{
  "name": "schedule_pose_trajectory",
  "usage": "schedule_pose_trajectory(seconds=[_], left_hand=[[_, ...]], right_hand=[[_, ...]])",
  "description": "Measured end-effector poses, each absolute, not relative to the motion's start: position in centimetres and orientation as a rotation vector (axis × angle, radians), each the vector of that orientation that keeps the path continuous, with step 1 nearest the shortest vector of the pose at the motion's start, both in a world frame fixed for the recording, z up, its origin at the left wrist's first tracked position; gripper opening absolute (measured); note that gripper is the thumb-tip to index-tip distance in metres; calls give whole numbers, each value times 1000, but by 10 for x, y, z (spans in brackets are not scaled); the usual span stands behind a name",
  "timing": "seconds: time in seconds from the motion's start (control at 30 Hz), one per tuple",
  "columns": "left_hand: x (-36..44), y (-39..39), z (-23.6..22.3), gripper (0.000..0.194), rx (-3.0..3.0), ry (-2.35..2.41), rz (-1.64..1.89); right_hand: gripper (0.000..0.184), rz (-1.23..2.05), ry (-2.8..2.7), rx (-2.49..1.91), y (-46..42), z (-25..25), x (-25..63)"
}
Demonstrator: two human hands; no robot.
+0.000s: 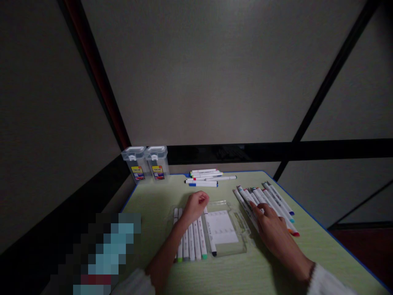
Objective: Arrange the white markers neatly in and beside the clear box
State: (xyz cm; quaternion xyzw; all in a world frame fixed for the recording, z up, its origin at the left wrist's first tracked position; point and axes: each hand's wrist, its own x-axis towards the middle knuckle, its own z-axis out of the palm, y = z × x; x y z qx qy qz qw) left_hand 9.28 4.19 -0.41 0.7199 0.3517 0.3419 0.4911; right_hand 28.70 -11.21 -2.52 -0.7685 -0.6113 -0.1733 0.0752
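Note:
My left hand (196,206) is closed, its fingers curled in, above the far end of a row of white markers (192,239) in a clear plastic case (242,246). Nothing shows in its fingers. Beside that row, a black-capped marker (211,235) lies at a slight slant, its far end close to my left hand. My right hand (270,225) rests over a spread of loose markers (259,196) on the right. Its fingers are apart, and a fingertip touches a white marker (245,200). The palm hides part of these markers.
Two clear lidded boxes (135,166) with colourful labels stand at the table's far left corner. More markers (204,179) lie in a loose pile near the far edge. A white paper insert (224,227) shows in the case. The pale green table (147,217) meets a wall panel behind.

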Motion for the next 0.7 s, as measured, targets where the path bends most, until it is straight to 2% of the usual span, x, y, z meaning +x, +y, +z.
schedule_pose_trajectory(seconds=[0.33,0.7], left_hand=[[93,42,-4,10,1739,858,834],[93,41,-4,11,1735,860,820]], right_hand=[[52,-542,-1837,-2317,-112,-27,287],[41,-528,-1837,-2321,-111,-28,286]])
